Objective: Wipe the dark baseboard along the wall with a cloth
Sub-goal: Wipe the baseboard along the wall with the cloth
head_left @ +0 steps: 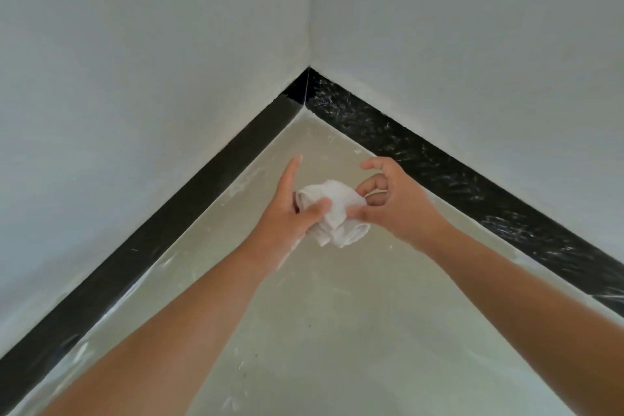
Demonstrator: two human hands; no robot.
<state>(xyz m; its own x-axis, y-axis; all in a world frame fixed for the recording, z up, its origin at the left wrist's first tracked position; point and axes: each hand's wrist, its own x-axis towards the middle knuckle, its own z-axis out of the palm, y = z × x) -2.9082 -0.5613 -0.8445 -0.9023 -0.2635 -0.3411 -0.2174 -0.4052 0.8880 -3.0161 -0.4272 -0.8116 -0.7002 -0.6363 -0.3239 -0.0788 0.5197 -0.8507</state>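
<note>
A crumpled white cloth (334, 211) hangs between both hands above the floor, in front of a room corner. My left hand (290, 209) holds it with the thumb pressed on top and the index finger stretched out straight. My right hand (391, 203) pinches the cloth's right side with curled fingers. The dark baseboard runs along both walls and meets at the corner. Its left run (189, 206) looks plain black. Its right run (456, 179) is covered in white smears and streaks. Neither hand touches the baseboard.
Two pale grey walls (169, 61) meet at the corner (309, 44). The beige floor (324, 331) carries white dust marks along its edges. Both bare forearms reach in from the bottom of the view.
</note>
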